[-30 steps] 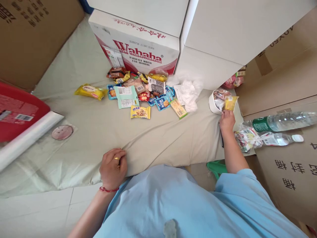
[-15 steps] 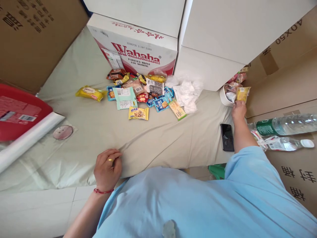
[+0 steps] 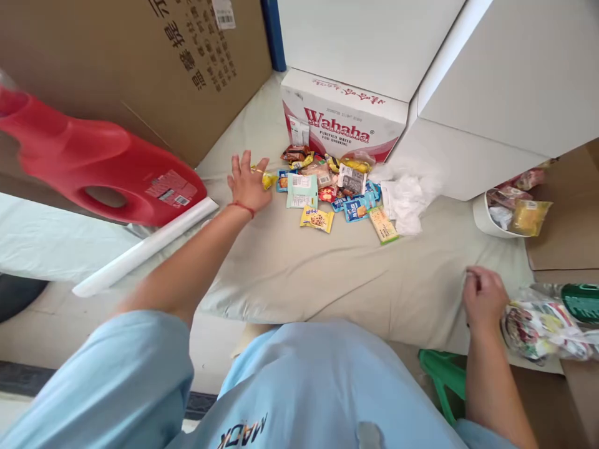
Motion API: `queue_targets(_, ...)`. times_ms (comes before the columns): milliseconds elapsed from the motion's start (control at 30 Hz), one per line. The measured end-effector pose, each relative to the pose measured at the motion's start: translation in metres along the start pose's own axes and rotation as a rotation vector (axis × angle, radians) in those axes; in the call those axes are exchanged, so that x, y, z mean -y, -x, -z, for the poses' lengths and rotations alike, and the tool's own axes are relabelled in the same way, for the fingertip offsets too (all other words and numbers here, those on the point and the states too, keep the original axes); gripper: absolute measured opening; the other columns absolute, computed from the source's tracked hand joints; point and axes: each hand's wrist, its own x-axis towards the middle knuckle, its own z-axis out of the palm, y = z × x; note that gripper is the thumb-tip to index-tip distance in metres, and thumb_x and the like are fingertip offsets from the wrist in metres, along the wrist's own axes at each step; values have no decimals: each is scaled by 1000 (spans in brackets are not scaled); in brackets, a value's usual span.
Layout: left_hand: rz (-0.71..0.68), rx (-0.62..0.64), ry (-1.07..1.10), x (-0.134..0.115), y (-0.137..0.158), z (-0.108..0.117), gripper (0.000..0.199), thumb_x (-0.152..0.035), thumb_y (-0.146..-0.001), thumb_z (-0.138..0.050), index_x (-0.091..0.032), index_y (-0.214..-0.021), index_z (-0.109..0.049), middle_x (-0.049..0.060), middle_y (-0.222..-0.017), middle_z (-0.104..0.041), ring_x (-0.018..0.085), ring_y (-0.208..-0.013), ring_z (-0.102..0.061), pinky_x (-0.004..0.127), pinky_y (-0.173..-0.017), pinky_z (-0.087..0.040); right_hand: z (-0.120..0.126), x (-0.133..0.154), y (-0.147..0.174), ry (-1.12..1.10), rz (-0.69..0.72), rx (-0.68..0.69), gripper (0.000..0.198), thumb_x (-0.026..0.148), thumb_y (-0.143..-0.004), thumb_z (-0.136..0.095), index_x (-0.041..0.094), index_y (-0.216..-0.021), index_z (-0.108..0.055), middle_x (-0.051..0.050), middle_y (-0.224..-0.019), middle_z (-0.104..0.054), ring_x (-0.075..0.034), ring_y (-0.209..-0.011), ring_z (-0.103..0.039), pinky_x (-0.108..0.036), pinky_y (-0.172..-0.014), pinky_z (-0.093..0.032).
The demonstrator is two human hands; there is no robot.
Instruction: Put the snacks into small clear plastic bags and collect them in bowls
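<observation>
One bare left hand (image 3: 249,187) is now above a long packet of shiny yellow plastic (image 3: 269,180)

For all places, I take as landmark the white and red cardboard carton with the word "Wahaha" (image 3: 339,125). The left hand is to the left of this carton and nearer to the person, with its fingers spread wide. The long packet lies under it, on the pale beige cloth (image 3: 355,280), and only some parts of it are visible. I cannot tell if the fingers already press on it.

The change is clear. Half a second ago the left hand rested at the near edge of the cloth; now it has reached forward. The bare right hand (image 3: 485,296) was at the white, curved-wall container (image 3: 482,215), which stands to the right of the carton. Now it is apart from this container, nearer to the person, with fingers curled narrow. Whether it holds something, I cannot tell. One square packet of translucent yellow plastic (image 3: 531,218) sits at the container's rim with no hand on it.

For the work, I judge, this means that attention passes from the container to the long packet. In front of the carton lies a mixed heap of small coloured packets (image 3: 322,178).
</observation>
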Motion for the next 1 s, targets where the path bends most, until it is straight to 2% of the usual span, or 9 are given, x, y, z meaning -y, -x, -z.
queue_targets(67,27,152,-11,2,-17,-4,73,-22,-77,-70,-19,-148,-54,17,-165,-34,44,-153,-19,67,-118,-27,12,18,38,-45,-9,37,29,37,-90,-51,21,-95,-75,-14,-100,-75,-29,-94,-70,-45,-87,-55)
queue_targets(167,-15,185,23,-1,-8,-15,62,-25,-82,-66,-17,-143,-59,17,-152,-50,42,-144,-35,64,-115,-34,23,28,78,-92,-121,63,33,41,-93,-53,18,-98,-76,-12,-93,-75,-23,-78,-69,-38,-77,-55)
queue_targets(267,-105,118,83,-17,22,-30,68,-31,-88,-64,-16,-153,-49,15,-164,-36,40,-148,-30,58,-122,-28,21,30,84,-154,-224,80,35,45,-94,-54,18,-100,-76,-9,-89,-75,-20,-67,-66,-35,-71,-55)
queue_targets(367,-213,96,149,-41,53,-40,93,-46,-81,-76,-22,-161,-35,15,-175,-7,46,-157,-14,60,-125,-21,6,41,51,-224,-224,90,35,46,-94,-54,18,-101,-75,-9,-93,-75,-19,-66,-66,-34,-69,-55)
queue_targets(467,-238,43,193,-60,82,-37,113,-56,-68,-86,-26,-162,-31,18,-175,-5,51,-159,-3,72,-122,-16,-21,71,-7,-296,-187,55,35,43,-96,-51,18,-105,-74,-9,-98,-74,-18,-69,-66,-34,-71,-56)
queue_targets(600,-386,-138,342,-57,140,-21,80,-46,-84,-75,-23,-153,-43,21,-167,-27,41,-158,-23,64,-125,-25,-70,125,-80,-310,-12,15,34,38,-97,-49,18,-111,-72,-13,-108,-68,-23,-92,-66,-36,-82,-55)
queue_targets(733,-291,-71,393,-25,215,-10,44,-39,-95,-59,-22,-136,-58,18,-148,-51,33,-137,-55,51,-105,-55,-112,159,-127,-133,1,192,37,33,-93,-60,20,-126,-66,-14,-119,-62,-26,-98,-62,-37,-83,-51)
queue_targets(867,-101,7,447,8,276,-7,33,-45,-95,-58,-23,-117,-68,13,-130,-64,27,-107,-70,43,-88,-62,-114,166,-127,-140,-27,274,19,21,-96,-50,17,-98,-69,-12,-106,-63,-24,-92,-60,-36,-86,-48)
queue_targets(1000,33,108,547,9,298,-9,27,-48,-95,-58,-25,-101,-72,5,-103,-74,22,-88,-72,34,-75,-61,-87,166,-76,-540,-86,192,22,38,-101,-48,21,-102,-62,-7,-102,-64,-19,-87,-60,-32,-83,-49)
